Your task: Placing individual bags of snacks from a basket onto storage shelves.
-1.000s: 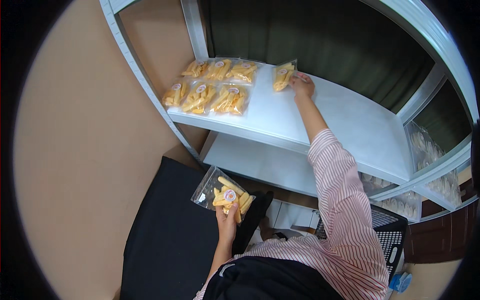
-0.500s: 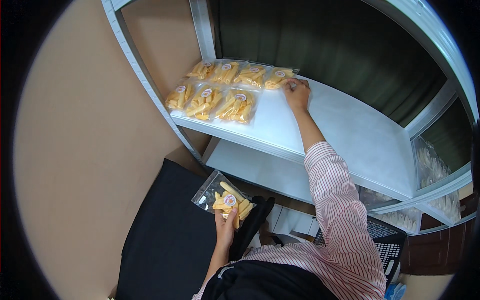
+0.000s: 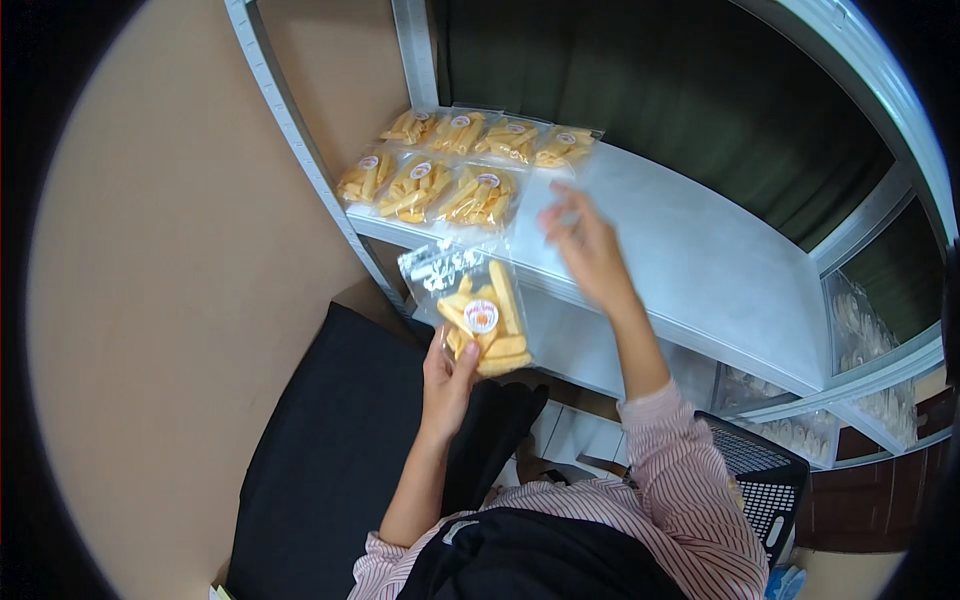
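Note:
A clear plastic bag of yellow stick-shaped snacks [image 3: 485,320] with a round label is pinched at its lower left by my left hand [image 3: 450,385], in front of the shelf edge. Over the white shelf [image 3: 680,240], my right hand [image 3: 588,245] is smeared by motion, fingers apart, with nothing visible in it. Left of that hand, similar snack bags lie in two rows. The nearest front-row bag [image 3: 480,197] is at the row's right end, and the back row's rightmost bag [image 3: 565,147] lies beyond my fingers.
A metal shelf post [image 3: 300,140] rises at the left by the beige wall. Below are a lower shelf [image 3: 575,340], a black cloth-covered surface [image 3: 340,450] and a black plastic basket [image 3: 765,480]. Pale packed bags [image 3: 865,325] sit at the far right; a dark curtain [image 3: 640,90] hangs behind.
My right hand has let go of the back row's rightmost bag and drawn back toward me. My left hand has raised its snack bag up toward the shelf edge.

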`<state>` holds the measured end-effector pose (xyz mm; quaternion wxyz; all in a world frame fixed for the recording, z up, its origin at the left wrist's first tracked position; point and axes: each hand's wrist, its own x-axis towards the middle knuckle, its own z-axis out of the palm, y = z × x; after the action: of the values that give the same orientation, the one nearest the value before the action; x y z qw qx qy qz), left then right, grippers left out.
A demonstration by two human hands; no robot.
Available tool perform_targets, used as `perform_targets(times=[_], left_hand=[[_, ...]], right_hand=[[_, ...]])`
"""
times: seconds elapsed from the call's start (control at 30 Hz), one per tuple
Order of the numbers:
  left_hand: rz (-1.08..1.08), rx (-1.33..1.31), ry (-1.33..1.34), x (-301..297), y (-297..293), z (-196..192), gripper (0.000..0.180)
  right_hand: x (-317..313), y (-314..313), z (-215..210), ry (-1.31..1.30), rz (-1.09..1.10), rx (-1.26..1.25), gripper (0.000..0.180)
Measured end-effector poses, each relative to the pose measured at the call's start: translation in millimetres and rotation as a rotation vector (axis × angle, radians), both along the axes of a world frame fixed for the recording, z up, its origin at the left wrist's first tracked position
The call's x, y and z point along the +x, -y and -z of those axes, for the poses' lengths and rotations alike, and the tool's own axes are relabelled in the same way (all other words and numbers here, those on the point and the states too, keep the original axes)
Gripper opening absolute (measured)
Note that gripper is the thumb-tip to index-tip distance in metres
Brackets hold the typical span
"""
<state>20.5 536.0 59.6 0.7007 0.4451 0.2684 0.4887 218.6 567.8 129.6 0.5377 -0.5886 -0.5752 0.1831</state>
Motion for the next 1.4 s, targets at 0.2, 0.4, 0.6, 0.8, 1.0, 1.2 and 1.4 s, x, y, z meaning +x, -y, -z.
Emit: perform_targets(times=[0.2,0.4,0.6,0.8,1.0,1.2,1.4], left_hand=[[0.005,0.126,0.004,11.9,-8.2,-14.4,0.045],[0.148,0.162,-0.050,9.9,0.2,-9.0,0.055],[0.133,0.310,-0.317,8.6,-2.1,-12.2,0.054],[0.079,0.302,-0.386,3.6,-0.6,-5.7,0.046],[0.053,0.315,-0.418,-3.1,-0.4,-4.7,0.050],[0.021,0.295,-0.422,-17.1,16.3,-1.5,0.049],[0.009,0.169,-0.403,-40.6,46.7,18.5,0.045]], right_hand=[[-40.8,40.7,26.1,-0.446,-0.378,-0.119,0.059],[24.0,10.2,26.2,-0.290,0.077,-0.065,0.049],[31.1,-12.9,27.2,0.049,0.280,-0.170,0.053],[22.1,-12.3,17.8,0.474,0.352,-0.322,0.071],[18.7,-19.1,23.1,0.578,0.395,-0.299,0.072],[19.7,-19.7,28.9,0.516,0.376,-0.239,0.071],[2.2,42.2,37.4,0.529,0.450,-0.073,0.064]])
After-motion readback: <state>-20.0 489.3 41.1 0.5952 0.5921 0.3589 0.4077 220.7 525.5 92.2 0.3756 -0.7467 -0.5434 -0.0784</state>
